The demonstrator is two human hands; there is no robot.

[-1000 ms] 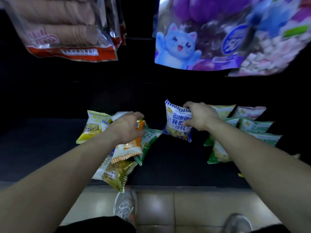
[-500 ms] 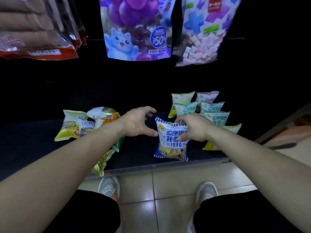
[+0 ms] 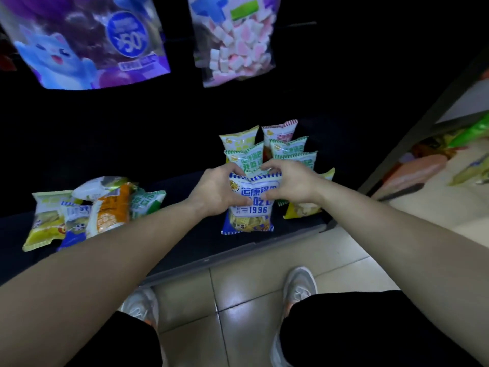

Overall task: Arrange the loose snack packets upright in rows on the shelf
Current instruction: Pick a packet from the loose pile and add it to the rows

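Placing step: the left hand (image 3: pixel 215 193) and right hand (image 3: pixel 292 181) stand a blue-and-white snack packet (image 3: pixel 250 211) upright on the shelf (image 3: pixel 293 230), fronting the green packet rows (image 3: pixel 246 157). The fingers clamp its top corners. Next comes a gentle release, then the loose pile (image 3: pixel 98 207). Overhead, a clear bag (image 3: pixel 235 49) holds pink-and-white cubes.

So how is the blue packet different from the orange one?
The blue packet stands upright in front of the green rows; the orange packet lies in the loose pile on the left. The left hand and right hand both hold the blue packet; no hand touches the orange packet. Both are small snack packets on the dark shelf.
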